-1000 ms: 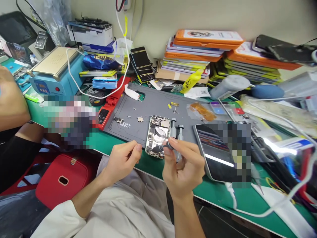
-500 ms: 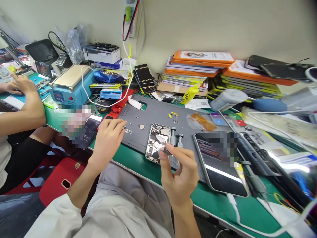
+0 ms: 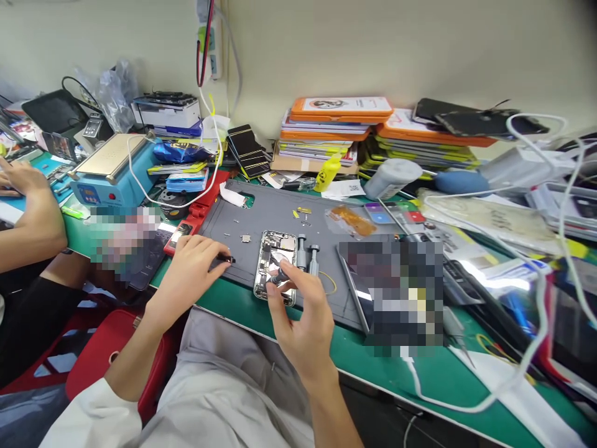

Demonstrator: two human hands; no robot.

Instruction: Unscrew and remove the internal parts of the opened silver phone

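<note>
An opened smartphone (image 3: 262,274) lies on the front part of the grey work mat (image 3: 275,208), its inner parts exposed. Over its lower half, my right hand (image 3: 303,311) is closed in a pinch on dark tweezers (image 3: 276,277); their tips are hard to make out against the phone. My left hand (image 3: 191,270) hovers above the mat's left front edge. Thumb and fingers there pinch a small black part (image 3: 227,258). Two grey screwdrivers (image 3: 313,260) lie right beside the phone. A small metal piece (image 3: 245,238) rests to its left.
To the right lies a large tablet-like device (image 3: 354,283) with a white cable (image 3: 413,373). A blue heating plate machine (image 3: 112,177) stands at left, near a co-worker's arm (image 3: 40,218). Stacked orange boxes (image 3: 340,112) and a yellow bottle (image 3: 328,172) are at the back.
The view has shifted to the right. A small black part now shows clearly between my left fingers. My right hand still holds the tweezers over the phone.
</note>
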